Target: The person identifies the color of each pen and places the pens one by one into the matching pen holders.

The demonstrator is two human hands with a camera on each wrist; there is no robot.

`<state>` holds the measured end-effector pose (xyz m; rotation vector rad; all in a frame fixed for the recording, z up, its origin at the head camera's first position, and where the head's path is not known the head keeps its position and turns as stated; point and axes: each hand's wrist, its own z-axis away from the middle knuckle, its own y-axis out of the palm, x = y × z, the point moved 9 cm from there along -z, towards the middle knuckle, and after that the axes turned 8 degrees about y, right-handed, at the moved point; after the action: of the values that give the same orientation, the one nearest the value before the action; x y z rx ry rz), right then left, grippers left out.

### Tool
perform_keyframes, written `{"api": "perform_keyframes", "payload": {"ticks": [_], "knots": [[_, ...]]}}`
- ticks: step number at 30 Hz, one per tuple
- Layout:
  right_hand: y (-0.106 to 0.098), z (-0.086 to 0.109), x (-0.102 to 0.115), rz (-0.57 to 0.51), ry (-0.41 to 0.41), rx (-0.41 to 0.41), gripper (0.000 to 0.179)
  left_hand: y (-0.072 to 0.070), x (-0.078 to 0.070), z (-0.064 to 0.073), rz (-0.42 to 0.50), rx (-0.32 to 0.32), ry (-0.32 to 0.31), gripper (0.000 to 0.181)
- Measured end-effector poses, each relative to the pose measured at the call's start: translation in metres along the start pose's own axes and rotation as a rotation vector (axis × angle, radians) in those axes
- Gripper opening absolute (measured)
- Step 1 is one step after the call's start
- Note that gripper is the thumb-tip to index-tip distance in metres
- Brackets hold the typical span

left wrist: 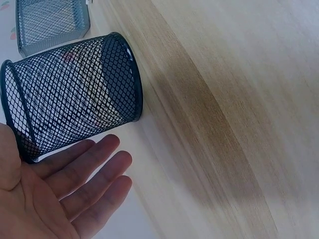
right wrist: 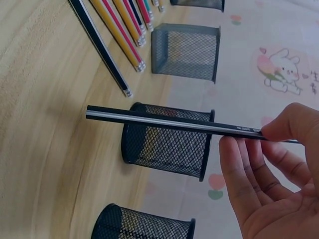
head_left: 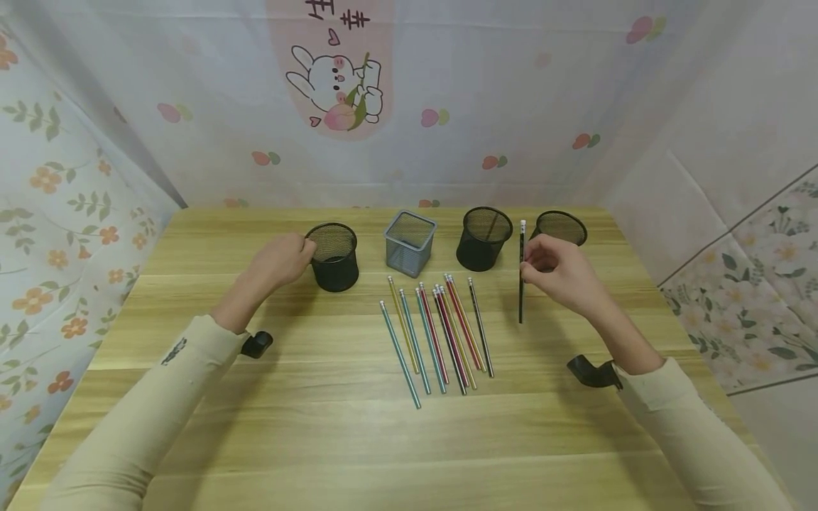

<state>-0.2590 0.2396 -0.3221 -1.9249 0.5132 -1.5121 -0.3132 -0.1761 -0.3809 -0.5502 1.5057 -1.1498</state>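
Observation:
My left hand point(head_left: 277, 264) pinches the rim of the leftmost black round mesh pen holder point(head_left: 335, 277). In the left wrist view its other fingers point(left wrist: 102, 172) extend beside the mesh wall. My right hand point(head_left: 565, 275) pinches a black pencil point(head_left: 520, 301) near its white eraser end. The pencil is held upright above the table, eraser up, in front of the rightmost black mesh holder point(head_left: 565, 226), which the hand partly hides. Several striped pencils lie in a loose row on the table, from a teal pencil point(head_left: 400, 355) to a black pencil point(head_left: 481, 328), erasers toward the holders.
A grey square mesh holder point(head_left: 407, 259) and another black round mesh holder point(head_left: 479, 252) stand between the two outer ones. Behind them the wooden table point(head_left: 287, 433) meets a printed cloth point(head_left: 447, 163). Black wrist devices point(head_left: 594, 372) sit at both sleeves.

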Motion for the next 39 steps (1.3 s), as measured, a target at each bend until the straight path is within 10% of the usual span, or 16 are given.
{"api": "perform_keyframes", "payload": {"ticks": [39], "knots": [[-0.033, -0.007, -0.001, -0.048, -0.055, -0.233, 0.011, 0.000, 0.000, 0.001, 0.003, 0.002, 0.007, 0.044]]}}
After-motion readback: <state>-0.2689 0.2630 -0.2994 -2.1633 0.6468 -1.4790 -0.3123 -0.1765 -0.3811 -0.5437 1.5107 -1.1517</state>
